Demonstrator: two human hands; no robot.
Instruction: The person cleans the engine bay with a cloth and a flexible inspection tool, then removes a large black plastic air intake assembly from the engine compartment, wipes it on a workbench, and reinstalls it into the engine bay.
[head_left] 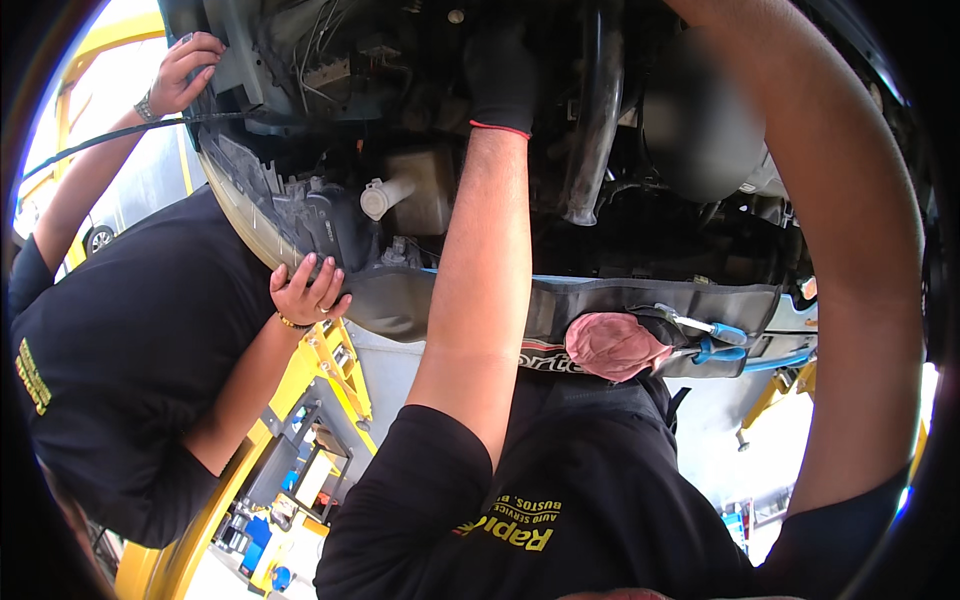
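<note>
My left arm reaches up into a car's engine bay. My left hand [502,75], in a black glove with a red cuff, is deep among dark parts, and its fingers cannot be made out. Beside it runs a thick dark tube [597,120]. A pale reservoir [415,185] with a white-capped neck lies to the left of my wrist. My right arm [860,220] arches up along the right side and leaves the picture at the top, so my right hand is out of sight. Right of the tube is a blurred grey patch.
A dark cover [550,300] lies over the car's front edge, holding a crumpled pink cloth [615,345] and blue-handled tools [722,340]. At left, a co-worker's hands [312,290] touch the car near the headlight [240,185]. Yellow lift parts [335,365] stand beyond.
</note>
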